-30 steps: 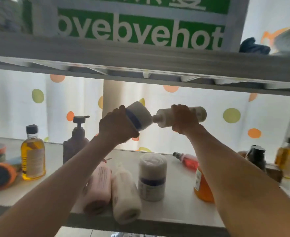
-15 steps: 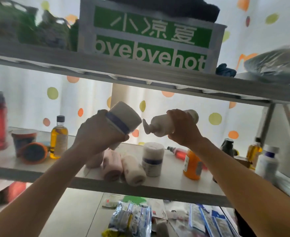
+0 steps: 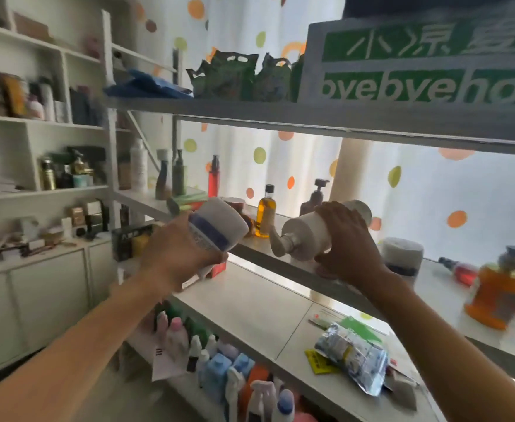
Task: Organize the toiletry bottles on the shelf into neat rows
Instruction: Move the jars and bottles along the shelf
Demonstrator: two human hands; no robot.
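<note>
Blue-banded bottle (image 3: 216, 226) in left hand's (image 3: 180, 257) curled grip, white pump bottle (image 3: 308, 236) in right hand's (image 3: 344, 248).

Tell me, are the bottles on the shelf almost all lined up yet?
Not yet. A few, like the yellow oil bottle, stand upright near the back. The left hand holds a white jar with a blue band, and the right hand holds a white pump bottle sideways. A red bottle lies flat and the orange bottle stands alone, unsorted.

Matt white plastic pump bottle (image 3: 311, 236), glossy amber oil bottle (image 3: 265, 213), crinkled foil pouch (image 3: 352, 359).
</note>
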